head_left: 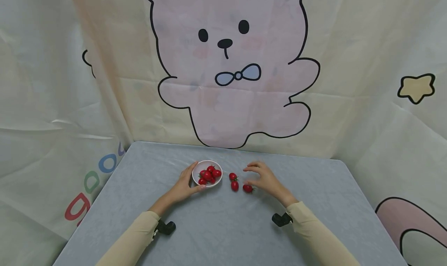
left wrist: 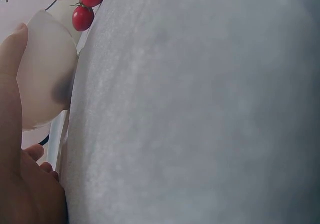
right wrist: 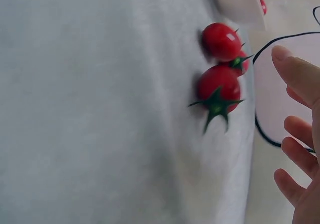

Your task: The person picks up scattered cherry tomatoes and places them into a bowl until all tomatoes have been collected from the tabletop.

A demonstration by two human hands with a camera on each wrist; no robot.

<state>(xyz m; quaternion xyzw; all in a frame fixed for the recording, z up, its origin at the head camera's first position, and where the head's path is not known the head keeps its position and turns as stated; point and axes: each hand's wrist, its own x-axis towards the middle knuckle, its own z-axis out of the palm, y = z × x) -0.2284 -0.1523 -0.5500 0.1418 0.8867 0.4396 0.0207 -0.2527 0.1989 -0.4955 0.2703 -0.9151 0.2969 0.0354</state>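
Observation:
A small white bowl (head_left: 202, 164) with several cherry tomatoes (head_left: 207, 176) in it stands on the table. My left hand (head_left: 182, 185) holds the bowl from its left side, the thumb at the near side and the fingers around the far side. Just right of the bowl lie three loose cherry tomatoes: one farther back (head_left: 233, 176), one nearer (head_left: 234, 186), and one to the right (head_left: 248, 188). Over the rightmost one, my right hand (head_left: 264, 179) hovers with thumb and fingers spread apart and holds nothing. Green stems show on the tomatoes (right wrist: 220, 89) in the right wrist view.
A grey-blue cloth covers the table (head_left: 223, 231). Behind it hangs a curtain (head_left: 227, 111) with a printed pink bear, and more printed cloth hangs at both sides. A black wrist device (head_left: 165, 227) sits at each sleeve cuff.

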